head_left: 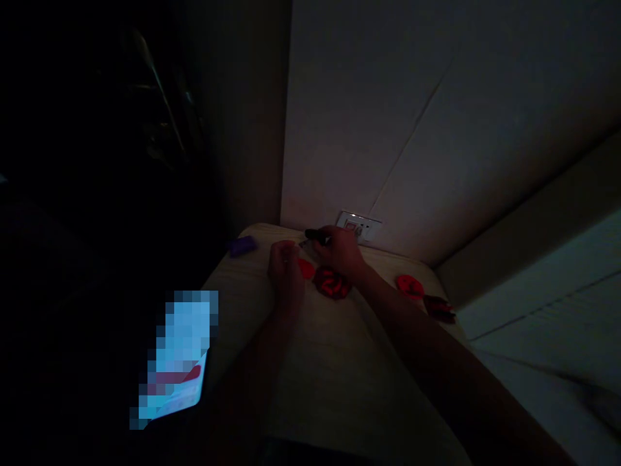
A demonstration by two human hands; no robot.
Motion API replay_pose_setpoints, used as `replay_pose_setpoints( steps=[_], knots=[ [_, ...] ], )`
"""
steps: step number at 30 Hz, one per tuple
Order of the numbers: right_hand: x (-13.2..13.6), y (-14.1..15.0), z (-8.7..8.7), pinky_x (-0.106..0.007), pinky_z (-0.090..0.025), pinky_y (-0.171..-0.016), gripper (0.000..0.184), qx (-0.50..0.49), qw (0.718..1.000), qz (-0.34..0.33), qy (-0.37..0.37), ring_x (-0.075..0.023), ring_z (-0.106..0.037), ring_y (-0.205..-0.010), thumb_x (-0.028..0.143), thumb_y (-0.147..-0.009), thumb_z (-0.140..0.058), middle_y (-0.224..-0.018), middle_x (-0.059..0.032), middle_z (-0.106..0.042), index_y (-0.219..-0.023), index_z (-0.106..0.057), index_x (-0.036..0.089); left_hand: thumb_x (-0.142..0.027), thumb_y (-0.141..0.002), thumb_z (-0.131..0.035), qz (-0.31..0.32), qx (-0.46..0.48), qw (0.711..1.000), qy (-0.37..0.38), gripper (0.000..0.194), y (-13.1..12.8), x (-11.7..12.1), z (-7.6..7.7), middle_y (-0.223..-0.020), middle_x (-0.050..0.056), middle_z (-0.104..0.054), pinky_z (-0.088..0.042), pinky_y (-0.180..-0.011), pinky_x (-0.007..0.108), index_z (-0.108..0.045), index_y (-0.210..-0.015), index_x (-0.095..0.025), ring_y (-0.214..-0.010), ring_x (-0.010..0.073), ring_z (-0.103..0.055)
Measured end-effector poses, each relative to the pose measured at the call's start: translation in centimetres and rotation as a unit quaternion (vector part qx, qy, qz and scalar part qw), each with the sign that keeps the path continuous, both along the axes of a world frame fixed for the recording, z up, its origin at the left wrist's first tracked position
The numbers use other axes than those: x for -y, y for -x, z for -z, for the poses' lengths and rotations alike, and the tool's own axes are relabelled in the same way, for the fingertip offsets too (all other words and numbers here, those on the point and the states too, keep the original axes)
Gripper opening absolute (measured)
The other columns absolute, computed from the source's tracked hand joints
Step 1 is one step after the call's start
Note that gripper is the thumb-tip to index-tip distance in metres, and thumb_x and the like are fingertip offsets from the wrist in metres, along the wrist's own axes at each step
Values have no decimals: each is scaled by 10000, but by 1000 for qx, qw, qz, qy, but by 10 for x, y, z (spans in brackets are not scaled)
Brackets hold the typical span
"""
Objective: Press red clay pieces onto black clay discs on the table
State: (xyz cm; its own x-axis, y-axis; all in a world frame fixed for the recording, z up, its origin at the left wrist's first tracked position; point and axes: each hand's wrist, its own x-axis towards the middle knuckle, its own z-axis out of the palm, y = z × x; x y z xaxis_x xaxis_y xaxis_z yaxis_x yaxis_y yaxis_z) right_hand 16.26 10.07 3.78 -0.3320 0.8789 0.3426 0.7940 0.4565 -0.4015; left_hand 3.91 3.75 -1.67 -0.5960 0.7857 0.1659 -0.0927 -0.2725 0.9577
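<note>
In the head view my left hand (286,268) is closed in a pinch over the tabletop; whatever lies between its fingertips is too dark to make out. My right hand (342,249) grips a short black tool (315,235) whose thin end reaches toward the left fingertips. The dimness hides what kind of tool it is. Beside the left hand lies a small red rounded piece (306,269). Just below the right hand sits a dark red-brown lump with bright red strips (332,285).
A purple block (241,246) lies at the table's (339,362) far left edge. On the right are a red round piece (410,286) and dark red sticks (440,309). A wall socket (361,224) is behind the hands. A lit, blurred screen (179,349) glows at lower left.
</note>
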Motion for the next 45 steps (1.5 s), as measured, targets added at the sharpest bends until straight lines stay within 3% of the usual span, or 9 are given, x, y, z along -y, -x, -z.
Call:
replay_pose_setpoints(
  steps=[2, 6, 9, 12, 16, 22, 29, 38, 45],
  knots=[
    [7, -11, -5, -323, -536, -761, 326, -111, 993, -32, 15, -216, -705, -821, 328, -875, -665, -956, -96, -782, -1134, -735, 144, -415, -913, -592, 19, 5, 1000, 6, 237, -2, 1, -2, -1039, 61, -684, -529, -705, 286, -618, -1058, -229, -876, 191, -656],
    [33, -30, -13, -282, -516, -610, 348, -230, 954, -106, 161, -172, -658, -645, 421, -868, -664, -788, -44, -757, -1067, -756, 150, -462, -892, -657, 135, -46, 988, -55, 420, -8, 10, -13, -1250, 101, -673, -552, -864, 340, -629, -1243, -233, -1064, 237, -666],
    [50, -37, -16, -275, -538, -623, 357, -288, 922, -135, 221, -173, -682, -689, 457, -859, -686, -867, -48, -772, -1061, -756, 171, -465, -907, -657, 210, -92, 969, -92, 409, -10, 17, -21, -1245, 99, -695, -538, -951, 360, -671, -1241, -230, -1134, 253, -662],
    [55, -42, -18, -273, -556, -646, 370, -312, 907, -160, 234, -178, -703, -743, 467, -846, -717, -941, -54, -778, -1085, -748, 186, -450, -902, -670, 197, -113, 969, -93, 342, -9, 20, -27, -1184, 88, -728, -526, -970, 355, -721, -1150, -220, -1109, 246, -677],
    [55, -44, -19, -242, -522, -564, 407, -312, 900, -166, 256, -155, -672, -641, 429, -771, -807, -778, -6, -747, -1105, -745, 204, -437, -844, -728, 186, -67, 977, -76, 290, -7, 18, -32, -1041, 77, -763, -547, -895, 332, -755, -1010, -201, -988, 229, -707],
    [63, -38, -23, -227, -528, -552, 256, -356, 875, -150, 291, -132, -667, -597, 397, -758, -780, -730, 4, -736, -888, -728, 183, -430, -735, -807, 188, 2, 981, -48, 285, -10, 17, -31, -889, 45, -730, -570, -733, 298, -721, -870, -194, -830, 194, -691],
    [63, -32, -20, -219, -479, -409, 218, -362, 870, -91, 323, -134, -611, -427, 414, -818, -650, -546, 27, -667, -744, -630, 210, -464, -731, -829, 236, 69, 968, -49, 337, -12, 14, -23, -833, 12, -676, -514, -600, 239, -708, -891, -192, -705, 135, -625],
    [68, -35, -20, -225, -507, -420, 400, -332, 873, -126, 333, -158, -669, -483, 539, -729, -813, -617, -13, -725, -824, -636, 193, -523, -676, -840, 258, 109, 960, 10, 423, -13, 17, -25, -871, 35, -670, -496, -512, 237, -711, -912, -196, -726, 165, -633],
    [67, -33, -18, -213, -508, -394, 330, -347, 868, -110, 336, -150, -656, -429, 503, -779, -754, -568, -5, -718, -793, -635, 195, -565, -598, -885, 277, 203, 939, 14, 509, -14, 18, -27, -690, -29, -572, -393, -417, 185, -627, -816, -184, -549, 95, -530]
  ],
)
